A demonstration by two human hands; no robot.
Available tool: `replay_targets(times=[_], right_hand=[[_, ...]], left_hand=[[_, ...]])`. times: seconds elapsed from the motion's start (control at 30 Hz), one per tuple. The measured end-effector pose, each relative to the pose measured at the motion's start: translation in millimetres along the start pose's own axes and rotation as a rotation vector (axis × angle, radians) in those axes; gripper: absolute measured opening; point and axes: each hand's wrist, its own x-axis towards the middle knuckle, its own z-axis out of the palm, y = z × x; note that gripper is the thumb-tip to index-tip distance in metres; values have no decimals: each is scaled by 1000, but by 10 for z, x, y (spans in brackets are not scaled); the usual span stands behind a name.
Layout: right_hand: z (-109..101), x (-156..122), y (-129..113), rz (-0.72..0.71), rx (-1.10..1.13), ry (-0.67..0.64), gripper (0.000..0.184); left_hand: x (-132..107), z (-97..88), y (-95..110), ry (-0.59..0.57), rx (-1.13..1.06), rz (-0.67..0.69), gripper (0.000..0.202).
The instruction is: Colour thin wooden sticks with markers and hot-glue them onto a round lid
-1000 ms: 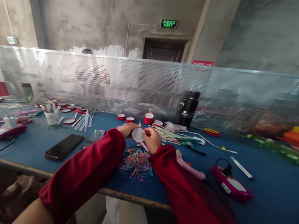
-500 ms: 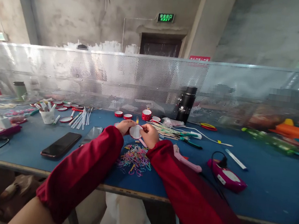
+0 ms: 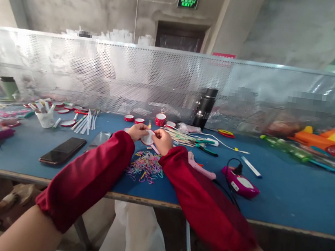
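Note:
Both my hands meet above the blue table (image 3: 284,198), fingers pinched on a small round white disc with a red rim (image 3: 147,137). My left hand (image 3: 137,131) grips its left edge, my right hand (image 3: 162,141) its right edge. Red sleeves cover both forearms. A pile of small coloured rubber bands (image 3: 144,171) lies on the table just under my wrists. More red-rimmed discs (image 3: 134,119) and a red roll (image 3: 160,119) sit beyond my hands.
A black phone (image 3: 62,150) lies left of my arm. A pink glue gun (image 3: 200,169) and a magenta device with a cable (image 3: 240,183) lie to the right. A black flask (image 3: 204,107) stands by the perforated metal screen (image 3: 251,95). White sticks (image 3: 86,122) and a cup (image 3: 45,117) lie at left.
The view has tilted and shifted, so everything sits lower-left in frame. My hands still hold the disc in the same grip.

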Motion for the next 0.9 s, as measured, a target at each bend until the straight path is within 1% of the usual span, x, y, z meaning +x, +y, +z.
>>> replay_targets(times=[0.1, 0.2, 0.4, 0.57, 0.63, 0.73, 0.83, 0.9], right_hand=[[-19, -7, -25, -13, -7, -10, 6], [-35, -11, -44, -20, -12, -25, 6], [-41, -20, -61, 0, -26, -22, 6], [-73, 6, -96, 7, 35, -23, 11], [-106, 52, -91, 11, 94, 18, 15], [-162, 133, -58, 38, 159, 128, 18], [-195, 174, -26, 40, 143, 205, 16], [-198, 171, -19, 16, 114, 212, 15]], left_hand=[[6, -1, -4, 10, -3, -4, 17], [0, 7, -2, -6, -46, -10, 17], [-11, 13, -4, -30, -54, -21, 26], [-47, -17, 52, -25, -110, -4, 27], [-68, -25, 93, 11, -152, -21, 26], [-95, -24, 151, 68, -199, -80, 22], [-118, -12, 190, 79, -242, -117, 19], [-132, -7, 202, 69, -256, -117, 19]])
